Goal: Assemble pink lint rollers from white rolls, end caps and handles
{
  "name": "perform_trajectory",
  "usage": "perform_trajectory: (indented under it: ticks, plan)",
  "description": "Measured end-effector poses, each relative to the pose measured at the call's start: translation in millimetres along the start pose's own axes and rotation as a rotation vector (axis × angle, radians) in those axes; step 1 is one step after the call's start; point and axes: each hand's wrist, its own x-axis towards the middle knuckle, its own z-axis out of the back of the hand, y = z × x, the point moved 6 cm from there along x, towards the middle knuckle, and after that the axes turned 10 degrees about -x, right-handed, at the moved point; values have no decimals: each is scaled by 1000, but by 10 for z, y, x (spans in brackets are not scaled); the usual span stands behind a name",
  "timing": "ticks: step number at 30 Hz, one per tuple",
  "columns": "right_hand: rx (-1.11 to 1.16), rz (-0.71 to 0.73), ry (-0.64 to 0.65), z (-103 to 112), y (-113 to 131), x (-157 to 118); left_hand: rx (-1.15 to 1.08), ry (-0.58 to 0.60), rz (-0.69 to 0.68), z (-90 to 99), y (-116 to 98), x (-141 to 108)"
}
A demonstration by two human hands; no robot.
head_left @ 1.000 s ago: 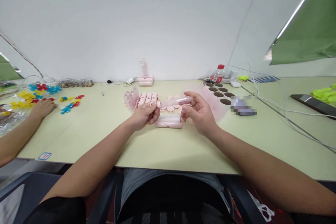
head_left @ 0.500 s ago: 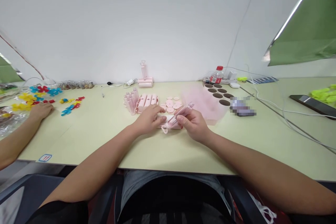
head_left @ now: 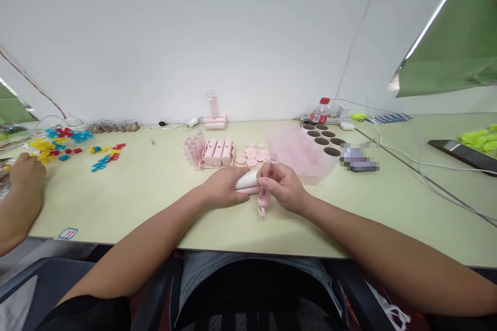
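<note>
My right hand (head_left: 285, 186) is closed around a clear pink tube (head_left: 264, 197), which stands nearly upright with its small loop end pointing down toward me. Beside it, my left hand (head_left: 224, 186) has fingers and thumb around the left end of a white roll (head_left: 247, 180). A pale pink piece (head_left: 248, 191) lies against the roll's near side, and the tube covers the right end of both. Just beyond my hands are several flat pink discs (head_left: 251, 153).
Pink cylinders (head_left: 218, 152) and more clear tubes (head_left: 193, 151) stand behind my left hand. Translucent pink bags (head_left: 301, 152) lie at right, near a bottle (head_left: 321, 111) and a phone (head_left: 462, 155). Another person's hand (head_left: 27, 171) is at far left by colourful pieces (head_left: 103, 161).
My right hand has turned the clear tube from a slant to nearly upright, loop end lower and nearer me. My left hand has settled around the roll. The other person's hand moved left.
</note>
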Motion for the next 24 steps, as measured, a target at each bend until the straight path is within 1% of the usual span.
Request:
perform_trajectory:
  ticks: [2, 5, 8, 9, 11, 13, 16, 24]
  plan:
    - [58, -28, 15, -12, -19, -10, -150, -26, 57, 51, 25, -2]
    - [106, -50, 21, -20, -6, -15, -442, -145, 168, 181, 152, 4]
    - [28, -10, 64, -50, 38, -9, -784, -190, 224, 236, 271, 22]
    - [-16, -7, 88, -68, 36, -6, -883, -186, 223, 235, 288, 30]
    - [-111, -10, 129, -103, 6, 1, -1011, -169, 213, 218, 295, 44]
    - [-196, -2, 151, -128, -29, 7, -1061, -151, 211, 190, 285, 50]
    - [-294, -8, 158, -143, -70, 15, -1057, -150, 214, 162, 271, 50]
    - [-346, -118, 131, -126, -94, 17, -1019, -185, 208, 177, 282, 46]
